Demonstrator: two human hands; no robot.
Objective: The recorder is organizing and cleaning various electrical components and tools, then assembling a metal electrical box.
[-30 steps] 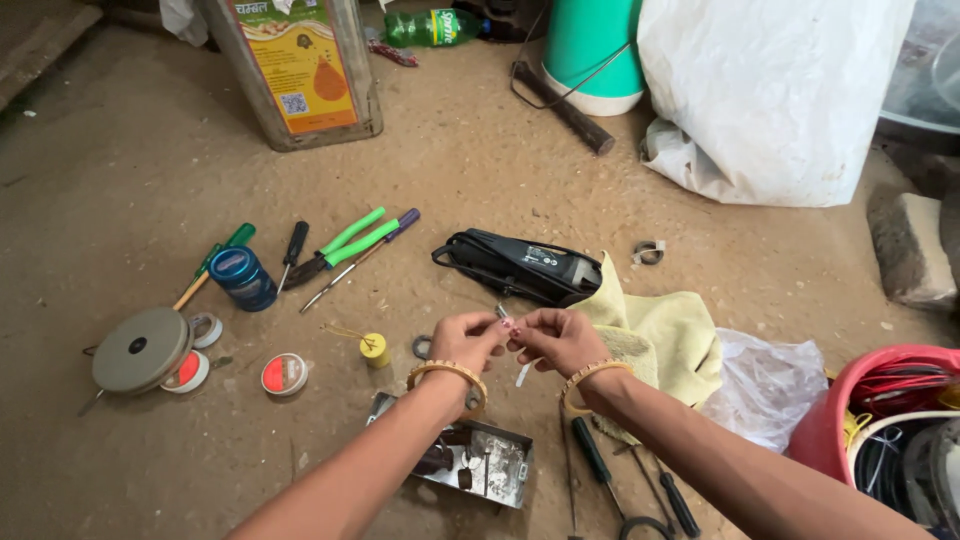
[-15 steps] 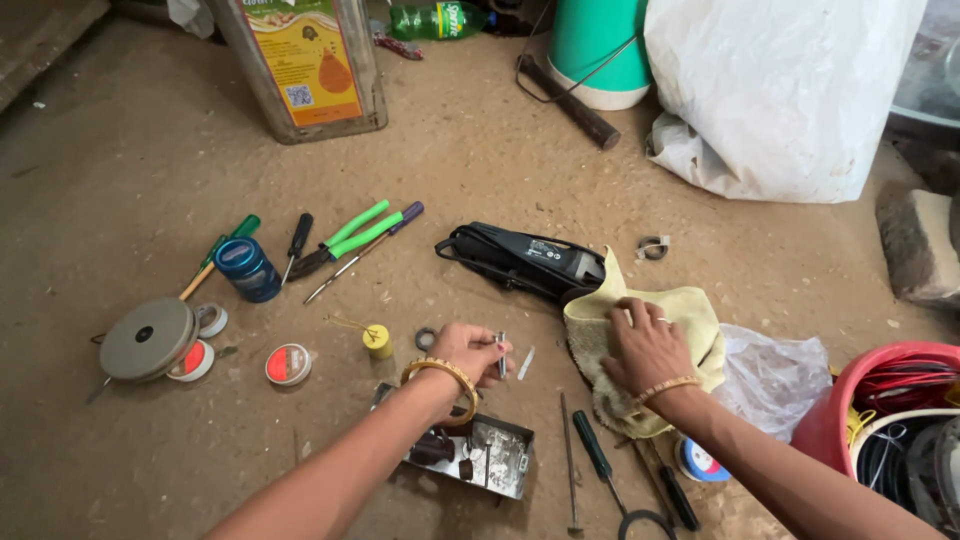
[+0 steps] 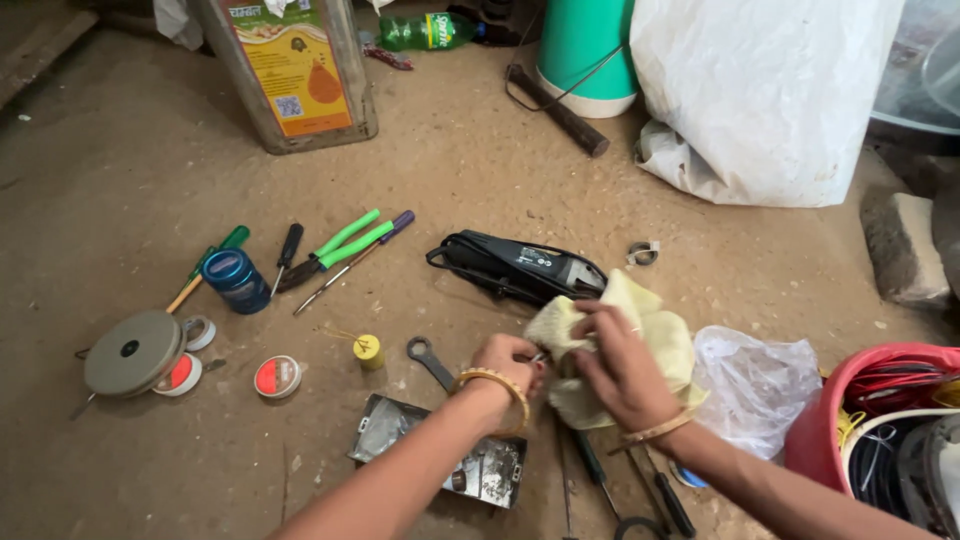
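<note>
Single head cam, looking steeply down and forward at the dirt floor [image 3: 150, 180], sitting close over the hands; no second view.

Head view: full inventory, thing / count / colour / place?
cloth: 1, pale yellow, under right hand
black power tool: 1, centre floor
pliers: 1, green handles, left of centre
metal tray: 1, grey, under left forearm
spanner: 1, grey, beside tray
blue tub: 1, left
oil tin: 1, yellow label, top left
white sack: 1, top right
red bucket: 1, right edge
left hand: pinching something small
right hand: gripping cloth
</note>
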